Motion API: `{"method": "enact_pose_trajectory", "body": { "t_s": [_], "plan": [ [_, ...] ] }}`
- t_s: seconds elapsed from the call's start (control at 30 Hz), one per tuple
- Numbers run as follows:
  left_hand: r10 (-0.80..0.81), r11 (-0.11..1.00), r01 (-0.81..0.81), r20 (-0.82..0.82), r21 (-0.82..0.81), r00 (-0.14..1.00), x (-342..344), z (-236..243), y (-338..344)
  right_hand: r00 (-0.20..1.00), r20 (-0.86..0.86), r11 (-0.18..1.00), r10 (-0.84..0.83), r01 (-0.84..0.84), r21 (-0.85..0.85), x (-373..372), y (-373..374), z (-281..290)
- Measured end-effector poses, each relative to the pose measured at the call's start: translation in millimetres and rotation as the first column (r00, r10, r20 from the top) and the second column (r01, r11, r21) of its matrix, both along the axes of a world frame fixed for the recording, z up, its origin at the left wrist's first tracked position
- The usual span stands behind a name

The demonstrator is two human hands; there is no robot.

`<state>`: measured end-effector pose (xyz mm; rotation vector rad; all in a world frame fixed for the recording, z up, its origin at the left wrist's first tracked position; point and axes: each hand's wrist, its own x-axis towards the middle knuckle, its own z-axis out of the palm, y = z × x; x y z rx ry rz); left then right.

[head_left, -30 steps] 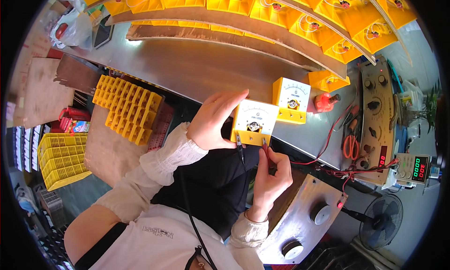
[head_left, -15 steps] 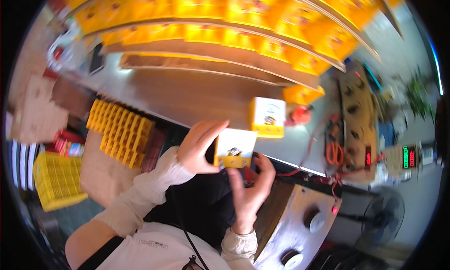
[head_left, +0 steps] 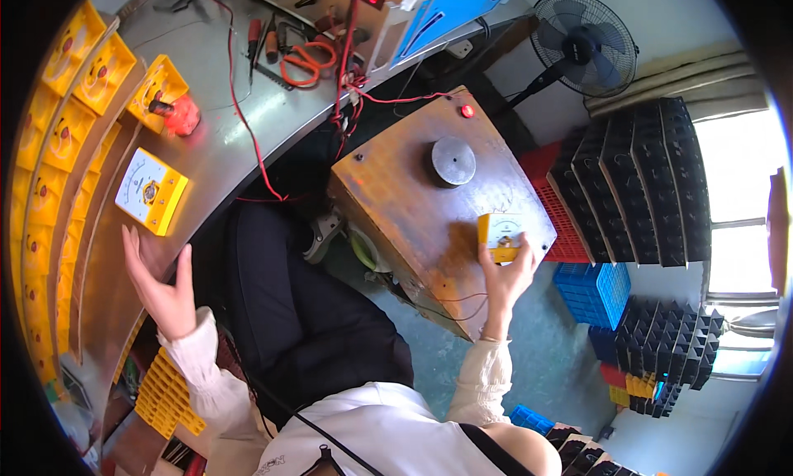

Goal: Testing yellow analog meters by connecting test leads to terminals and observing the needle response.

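My right hand (head_left: 508,279) grips a yellow analog panel meter (head_left: 502,233) with a white dial face, over the right part of a worn wooden box top (head_left: 396,220). A round grey metal disc (head_left: 453,160) stands on that top, farther from me. Whether the meter rests on anything is hidden beneath it. My left hand (head_left: 163,290) is open, fingers spread, above the edge of the grey bench (head_left: 216,145). Just beyond its fingertips lies a second yellow meter (head_left: 151,191), with nothing gripping it.
Yellow housings (head_left: 103,75) fill racks at the left. A red-capped bottle (head_left: 178,115), orange-handled scissors (head_left: 308,64) and red wires (head_left: 239,104) lie on the bench. A red lamp (head_left: 467,111) sits on the box corner. Beyond stand a fan (head_left: 582,46), black racks (head_left: 632,183) and a blue crate (head_left: 592,292).
The view has turned right. The meter held between both hands over my lap is now in my right hand above the wooden box. My left hand has let go and moved toward the bench.
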<state>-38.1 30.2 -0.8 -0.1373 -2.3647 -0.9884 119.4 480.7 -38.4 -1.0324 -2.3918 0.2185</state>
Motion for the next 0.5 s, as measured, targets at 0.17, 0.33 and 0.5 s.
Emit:
{"method": "enact_pose_trajectory", "body": {
  "t_s": [0.17,0.33,0.5],
  "plan": [
    [-0.033,0.999,0.03,0.112,0.029,0.993,-26,0,-1,0.999,-0.019,0.997,-0.047,0.045,-0.062,1,15,-10],
    [-0.026,0.998,0.024,0.026,0.063,0.999,-19,-5,-2,0.996,-0.063,0.995,-0.065,0.06,-0.08,1,16,-13],
    [-0.112,0.971,0.112,-0.015,0.213,0.994,-18,-19,-27,0.997,-0.035,0.995,-0.074,0.072,-0.065,-1,16,-10]
  ]
}}
